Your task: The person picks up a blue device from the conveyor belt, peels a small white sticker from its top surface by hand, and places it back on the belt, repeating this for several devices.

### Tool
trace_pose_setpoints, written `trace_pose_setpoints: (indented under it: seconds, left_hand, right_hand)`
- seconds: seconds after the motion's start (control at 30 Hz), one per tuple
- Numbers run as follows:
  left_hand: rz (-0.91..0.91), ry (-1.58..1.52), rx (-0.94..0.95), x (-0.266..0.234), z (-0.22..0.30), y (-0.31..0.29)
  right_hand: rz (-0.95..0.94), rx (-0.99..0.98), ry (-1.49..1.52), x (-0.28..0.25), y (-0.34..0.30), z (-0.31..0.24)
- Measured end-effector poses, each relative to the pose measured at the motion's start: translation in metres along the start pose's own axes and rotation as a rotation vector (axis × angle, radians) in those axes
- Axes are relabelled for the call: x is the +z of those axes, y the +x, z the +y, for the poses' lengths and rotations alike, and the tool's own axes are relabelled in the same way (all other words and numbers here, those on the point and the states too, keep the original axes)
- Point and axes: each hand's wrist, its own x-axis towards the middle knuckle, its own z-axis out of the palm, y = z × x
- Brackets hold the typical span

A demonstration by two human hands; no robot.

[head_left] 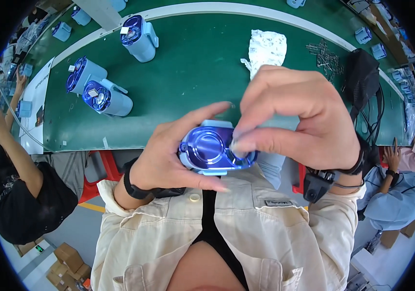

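A light-blue plastic device (212, 124) with a glossy violet-blue top is held in front of my chest, its top turned up toward me. My left hand (161, 145) is wrapped round its left end, the thumb along the near side and the fingers along the far side. Thumb and forefinger of my right hand (290, 109) are pinched together over the right end of the top, by a small round recess. Those fingertips hide whatever they grip. Three similar devices with white tabs on their tops, one device (142, 46) farther back and two (113, 102) nearer, are on the table to the left.
On the green table (183, 87) lie a crumpled white sheet (268, 47), a heap of small metal pieces (326, 58) and a black pouch (361, 72) with cables. A white rail (207, 8) curves along the back. People sit at both sides; red stools (101, 174) stand below.
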Motion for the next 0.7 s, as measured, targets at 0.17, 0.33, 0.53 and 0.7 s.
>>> trace_pose_setpoints:
  seconds: [0.17,0.33,0.53,0.7]
  left_hand:
    - [0.393,0.388,0.017,0.022,0.009,0.001]
    - [0.539,0.665,0.044,0.027,0.002,0.001]
    - [0.590,0.760,0.089,0.030,-0.001,0.004]
    - [0.673,0.915,0.179,0.034,-0.010,0.008]
  right_hand:
    - [0.307,0.074,-0.105,0.024,-0.011,-0.002]
    - [0.465,-0.005,-0.316,0.041,-0.016,0.003]
    - [0.663,-0.136,-0.450,0.060,-0.016,0.015]
    - [0.688,-0.110,-0.623,0.065,-0.016,0.007]
